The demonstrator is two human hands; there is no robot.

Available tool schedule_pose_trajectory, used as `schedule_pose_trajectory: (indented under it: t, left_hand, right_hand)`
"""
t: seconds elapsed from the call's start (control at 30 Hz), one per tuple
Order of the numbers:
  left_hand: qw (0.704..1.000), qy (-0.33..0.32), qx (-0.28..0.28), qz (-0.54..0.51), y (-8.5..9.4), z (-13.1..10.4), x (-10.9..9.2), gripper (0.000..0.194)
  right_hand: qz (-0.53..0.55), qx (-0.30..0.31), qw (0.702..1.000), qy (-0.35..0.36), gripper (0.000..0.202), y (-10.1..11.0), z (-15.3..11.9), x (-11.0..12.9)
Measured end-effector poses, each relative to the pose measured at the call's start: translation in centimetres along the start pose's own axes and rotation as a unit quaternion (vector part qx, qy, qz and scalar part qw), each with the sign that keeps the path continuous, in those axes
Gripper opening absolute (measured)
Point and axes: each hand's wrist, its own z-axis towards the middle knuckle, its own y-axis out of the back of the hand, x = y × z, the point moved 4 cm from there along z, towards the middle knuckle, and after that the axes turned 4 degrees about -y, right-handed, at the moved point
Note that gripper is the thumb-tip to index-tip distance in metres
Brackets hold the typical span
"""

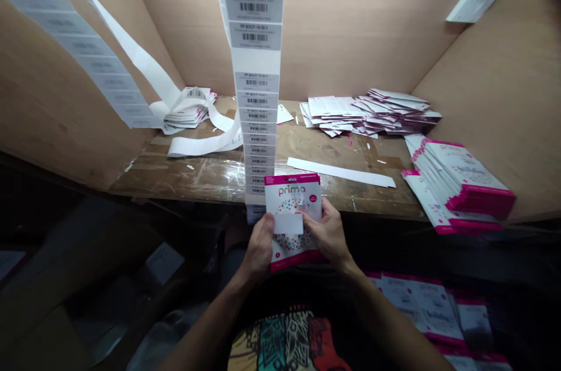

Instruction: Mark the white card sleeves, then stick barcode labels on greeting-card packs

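Observation:
A white and pink packet (293, 251) with coloured dots is held upright in front of my body, near the table's front edge. My left hand (261, 242) grips its left side, thumb on the front. On the right side, my right hand (329, 232) holds the packet with its thumb near a blank white label (288, 224). That label lies across the packet's front, between both thumbs. Just behind the packet hangs a long strip of barcode labels (255, 38), running down past the table edge.
On the wooden table (210, 175) lie a white paper strip (342, 172), a left packet pile (188, 117) under curled label tape, and a back-right pile (372, 111). More packets (464, 169) overhang the right front edge. Others (421, 307) sit below. Cardboard walls (350, 20) surround the table.

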Motion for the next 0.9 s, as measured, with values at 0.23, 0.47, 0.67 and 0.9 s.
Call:
schedule_pose_trajectory:
  t: [0.23, 0.47, 0.67, 0.9]
  left_hand:
    - [0.99, -0.054, 0.006, 0.128, -0.6, -0.3, -0.4, 0.079]
    - [0.986, -0.017, 0.111, 0.119, 0.0, 0.0, 0.5, 0.069]
    - [0.985, -0.043, 0.084, 0.144, 0.2, 0.2, 0.2, 0.066]
    - [0.994, -0.026, 0.052, 0.095, -0.6, -0.7, -0.1, 0.053]
  right_hand:
    - [-0.029, -0.021, 0.999, 0.024, 0.035, 0.5, -0.9, 0.3]
    - [-0.018, -0.008, 0.999, 0.027, 0.036, 0.9, -1.0, 0.1]
    - [-0.019, -0.004, 0.999, 0.034, 0.036, 0.9, -1.3, 0.1]
    - [0.007, 0.025, 0.999, 0.03, 0.039, 0.4, -1.6, 0.2]
